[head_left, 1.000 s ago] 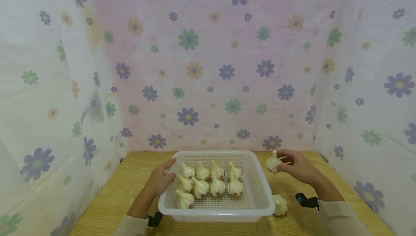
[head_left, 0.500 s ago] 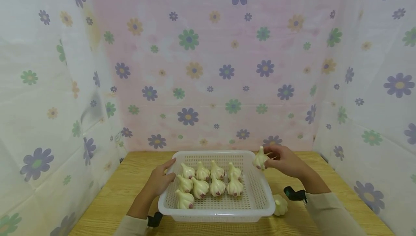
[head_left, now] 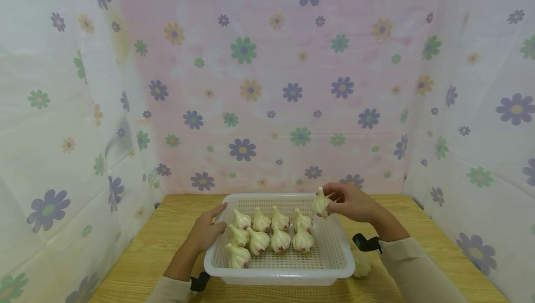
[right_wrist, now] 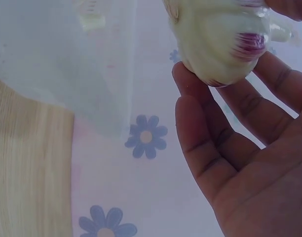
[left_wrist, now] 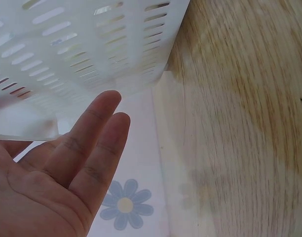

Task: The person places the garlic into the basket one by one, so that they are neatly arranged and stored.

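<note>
My right hand [head_left: 355,204] pinches a garlic bulb [head_left: 322,203] by its side, thumb in front, fingers behind, stem upward. The bulb is held over the right far corner of a white plastic basket [head_left: 280,273]. In the right wrist view, purple streaks mark the garlic bulb [right_wrist: 220,44]. My left hand [head_left: 205,231] rests on the basket's left rim with thumb and index finger. Two straight fingers [left_wrist: 99,153] of it show below the rim in the left wrist view. Inside the basket, several garlic bulbs [head_left: 259,241] stand in rows toward the left and middle.
One more garlic bulb [head_left: 362,264] lies on the wooden table [head_left: 142,252] against the basket's right side, partly hidden by it. Flower-printed cloth [head_left: 267,75] encloses the table at the back and both sides.
My right hand has carried the garlic bulb leftward, from beside the basket to over its right far corner. My left hand and the bulbs in the basket have stayed put.
</note>
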### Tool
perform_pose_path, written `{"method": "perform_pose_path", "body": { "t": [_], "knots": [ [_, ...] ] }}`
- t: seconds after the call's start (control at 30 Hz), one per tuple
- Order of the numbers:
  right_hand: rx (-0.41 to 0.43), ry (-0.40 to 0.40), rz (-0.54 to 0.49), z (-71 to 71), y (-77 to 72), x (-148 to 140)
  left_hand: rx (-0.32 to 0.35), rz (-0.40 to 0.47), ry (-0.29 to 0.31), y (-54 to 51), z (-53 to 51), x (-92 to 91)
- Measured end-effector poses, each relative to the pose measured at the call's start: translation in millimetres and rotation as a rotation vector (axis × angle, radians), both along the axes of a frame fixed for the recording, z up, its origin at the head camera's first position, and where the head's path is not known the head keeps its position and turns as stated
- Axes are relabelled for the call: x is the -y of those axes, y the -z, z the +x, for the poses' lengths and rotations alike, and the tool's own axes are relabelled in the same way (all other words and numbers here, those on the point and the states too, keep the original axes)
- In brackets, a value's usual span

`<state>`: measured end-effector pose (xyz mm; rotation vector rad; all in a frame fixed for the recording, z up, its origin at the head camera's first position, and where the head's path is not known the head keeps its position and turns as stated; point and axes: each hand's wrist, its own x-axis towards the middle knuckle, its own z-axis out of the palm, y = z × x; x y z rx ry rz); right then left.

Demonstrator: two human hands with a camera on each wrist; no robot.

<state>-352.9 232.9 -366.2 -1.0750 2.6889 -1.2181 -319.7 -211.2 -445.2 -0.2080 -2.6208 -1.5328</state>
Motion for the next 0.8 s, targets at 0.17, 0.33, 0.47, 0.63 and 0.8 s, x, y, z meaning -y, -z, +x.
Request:
{"method": "perform_pose_path", "body": {
  "t": [0.17,0.33,0.47,0.63,0.8],
  "knots": [
    [0.027,-0.022,0.027,-1.2,-5.8,12.1,0.003,0.001,0.003,0.6,-0.7,0.4],
    [0.058,-0.083,0.022,-1.4,-11.7,23.8,0.002,-0.011,-0.009,0.3,-1.3,0.3],
    [0.077,-0.129,0.025,-2.2,-13.5,31.8,-0.008,-0.022,-0.014,-0.6,-0.6,-0.2],
    [0.125,-0.15,0.051,-3.5,-13.2,39.3,-0.006,-0.025,-0.015,-1.9,1.1,-0.9],
    [0.156,-0.152,0.087,-3.9,-11.8,44.2,-0.008,-0.027,-0.021,-2.0,1.6,-0.9]
  ]
}}
